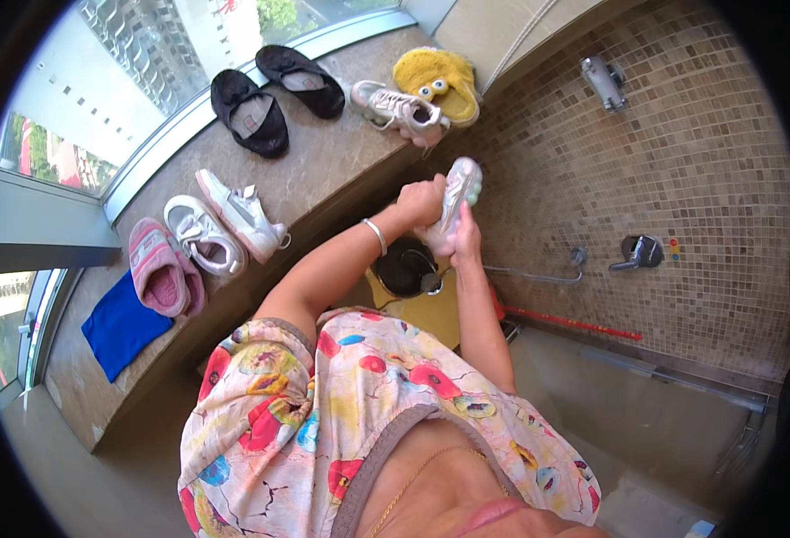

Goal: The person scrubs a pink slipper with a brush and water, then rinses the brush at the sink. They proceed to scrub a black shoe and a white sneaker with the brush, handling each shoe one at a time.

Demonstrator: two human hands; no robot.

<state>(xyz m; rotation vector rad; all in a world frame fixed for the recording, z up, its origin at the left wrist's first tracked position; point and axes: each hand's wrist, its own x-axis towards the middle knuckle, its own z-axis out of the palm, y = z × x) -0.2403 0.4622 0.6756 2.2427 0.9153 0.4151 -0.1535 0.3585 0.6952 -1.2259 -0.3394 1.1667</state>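
Note:
A pale sneaker (461, 183) with a bumpy pink and green sole is held up in front of me. My right hand (465, 237) grips it from the right and below, thumb along its side. Against the shoe's left side, my left hand (423, 200) is curled into a fist; whatever its fingers enclose is hidden. Beneath the hands is a round black vessel (395, 272), partly covered by my forearm, with a shower head (430, 283) at its right edge. A yellow surface (428, 319) shows around and below it.
Along the window, a stone ledge (321, 158) bears black slippers (250, 118), a matching pale sneaker (395, 107), a yellow fuzzy slipper (462, 74), white sneakers (196, 228), pink slippers (159, 269) and a blue cloth (122, 329). A mixer tap (637, 252) is on the mosaic wall; a bathtub (637, 390) lies right.

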